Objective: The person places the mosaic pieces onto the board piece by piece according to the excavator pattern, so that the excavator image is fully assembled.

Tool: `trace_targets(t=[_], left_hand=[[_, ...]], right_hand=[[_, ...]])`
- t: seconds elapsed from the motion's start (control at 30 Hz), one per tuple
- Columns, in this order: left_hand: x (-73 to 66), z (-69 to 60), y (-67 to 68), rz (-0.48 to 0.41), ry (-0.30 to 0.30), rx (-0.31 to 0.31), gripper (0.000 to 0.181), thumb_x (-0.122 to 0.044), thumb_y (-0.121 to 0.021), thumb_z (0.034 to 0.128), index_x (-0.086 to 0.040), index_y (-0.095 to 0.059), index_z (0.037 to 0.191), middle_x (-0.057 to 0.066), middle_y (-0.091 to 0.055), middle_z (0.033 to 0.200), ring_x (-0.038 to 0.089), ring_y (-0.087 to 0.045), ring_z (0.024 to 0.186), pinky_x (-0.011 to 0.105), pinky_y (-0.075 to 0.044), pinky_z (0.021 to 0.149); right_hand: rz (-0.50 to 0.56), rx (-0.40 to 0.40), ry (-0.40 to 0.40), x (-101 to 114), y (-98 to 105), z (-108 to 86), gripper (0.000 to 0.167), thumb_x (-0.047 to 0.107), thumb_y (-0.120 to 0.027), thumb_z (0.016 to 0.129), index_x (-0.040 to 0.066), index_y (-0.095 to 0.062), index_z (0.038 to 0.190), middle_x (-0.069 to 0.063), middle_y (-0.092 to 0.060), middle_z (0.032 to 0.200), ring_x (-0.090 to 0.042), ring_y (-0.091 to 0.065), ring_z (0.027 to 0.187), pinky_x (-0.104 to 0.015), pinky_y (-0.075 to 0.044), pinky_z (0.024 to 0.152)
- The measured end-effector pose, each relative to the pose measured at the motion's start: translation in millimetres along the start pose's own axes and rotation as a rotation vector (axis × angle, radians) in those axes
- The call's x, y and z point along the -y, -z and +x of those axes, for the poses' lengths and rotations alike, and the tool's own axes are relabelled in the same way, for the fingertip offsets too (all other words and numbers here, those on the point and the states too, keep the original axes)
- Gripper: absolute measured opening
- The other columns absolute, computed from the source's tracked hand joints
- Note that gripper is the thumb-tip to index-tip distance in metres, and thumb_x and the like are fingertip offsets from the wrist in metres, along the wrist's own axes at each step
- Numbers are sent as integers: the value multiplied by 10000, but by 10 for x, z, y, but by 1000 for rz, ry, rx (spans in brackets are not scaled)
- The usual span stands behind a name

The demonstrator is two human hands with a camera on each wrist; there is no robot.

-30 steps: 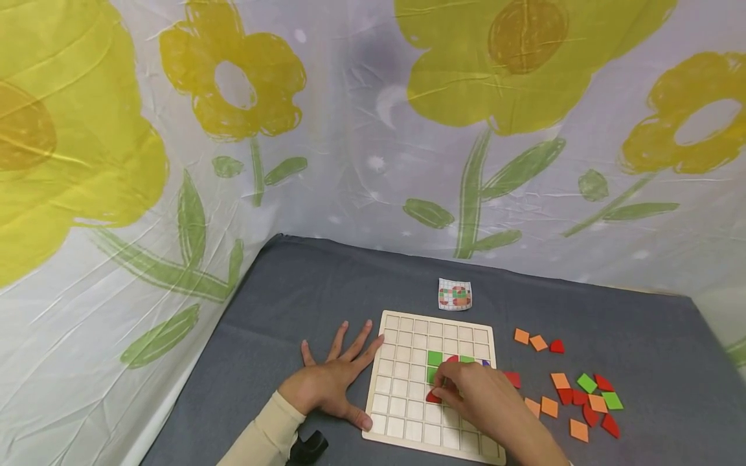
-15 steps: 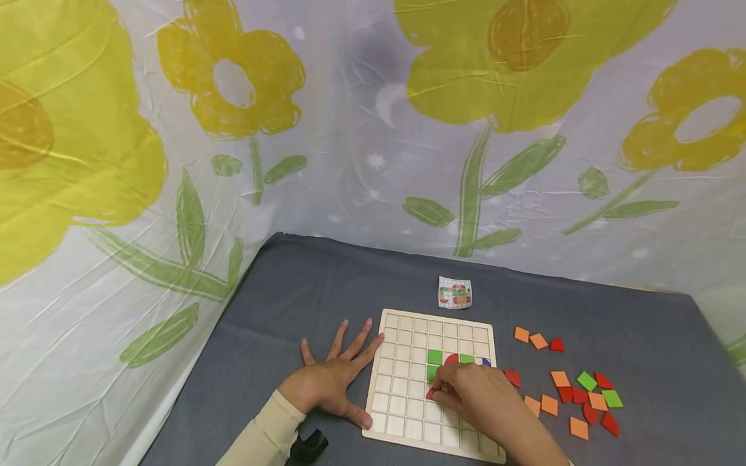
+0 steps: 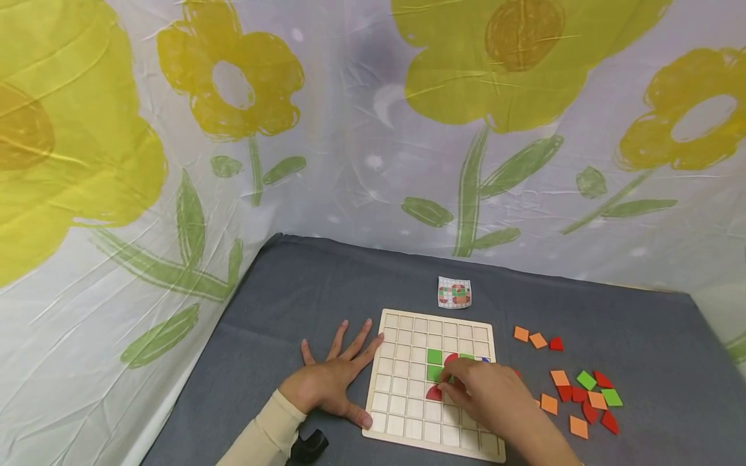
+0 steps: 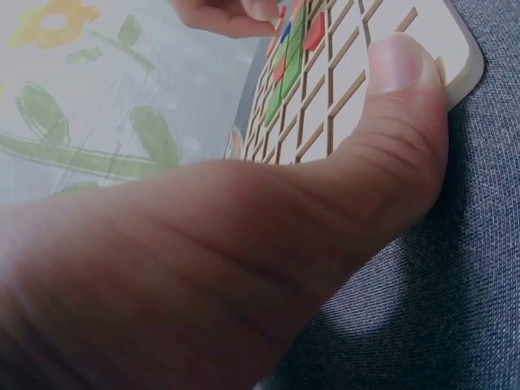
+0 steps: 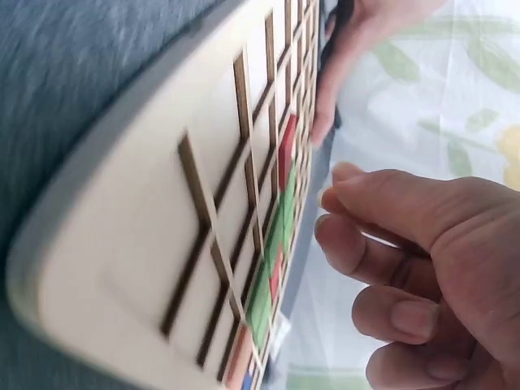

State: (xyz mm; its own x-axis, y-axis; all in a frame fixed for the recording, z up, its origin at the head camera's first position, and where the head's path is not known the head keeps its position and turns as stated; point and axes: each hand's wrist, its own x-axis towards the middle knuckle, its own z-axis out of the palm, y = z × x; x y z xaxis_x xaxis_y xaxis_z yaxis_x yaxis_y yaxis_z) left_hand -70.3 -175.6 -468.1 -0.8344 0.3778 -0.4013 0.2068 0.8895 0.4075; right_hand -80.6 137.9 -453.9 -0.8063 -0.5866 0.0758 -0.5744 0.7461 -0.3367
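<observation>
A pale wooden grid board lies on the dark grey cloth. My left hand rests with fingers spread at its left side; in the left wrist view the thumb presses on the board's border. My right hand hovers over the board's right half, thumb and fingers bent, and the right wrist view shows nothing between the fingertips. Beside those fingertips a red quarter-round tile lies in a cell. Above it are green square tiles and another red tile; my right hand hides some cells.
Several loose orange, red and green tiles lie right of the board, with two orange tiles and a red one farther back. A small printed pattern card lies behind the board. A flowered curtain hangs behind the table.
My right hand has let go of the red tile, which now lies in its cell, and has shifted slightly right. My left hand has stayed in place.
</observation>
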Motion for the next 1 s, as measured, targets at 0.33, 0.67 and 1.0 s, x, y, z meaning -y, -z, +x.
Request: trace_targets(t=[0.33, 0.67, 1.0], left_hand=[[-8, 12, 6, 5, 6, 12, 1404, -724, -893, 622, -419, -58, 1709, -93, 132, 1778, 354, 197, 1615, 943, 111, 997], [3, -9, 21, 1, 5, 6, 1403, -727, -894, 624, -415, -62, 1710, -95, 137, 1777, 357, 206, 1613, 942, 122, 992], [15, 14, 9, 9, -1, 13, 1411, -744, -886, 620, -423, -47, 1708, -91, 142, 1777, 363, 206, 1611, 947, 116, 987]], right_hand=[[-70, -38, -200, -375, 298, -220, 111, 309, -839, 931, 301, -740, 980, 215, -565, 768, 22, -441, 616, -243, -376, 491], [-117, -41, -399, -853, 491, -551, 244, 277, -831, 937, 113, -721, 1080, 21, -676, 940, -109, -586, 654, -358, -452, 480], [-151, 119, -552, -1066, 528, -665, 392, 339, -815, 944, 5, -704, 1115, -66, -626, 906, -191, -582, 660, -445, -519, 524]])
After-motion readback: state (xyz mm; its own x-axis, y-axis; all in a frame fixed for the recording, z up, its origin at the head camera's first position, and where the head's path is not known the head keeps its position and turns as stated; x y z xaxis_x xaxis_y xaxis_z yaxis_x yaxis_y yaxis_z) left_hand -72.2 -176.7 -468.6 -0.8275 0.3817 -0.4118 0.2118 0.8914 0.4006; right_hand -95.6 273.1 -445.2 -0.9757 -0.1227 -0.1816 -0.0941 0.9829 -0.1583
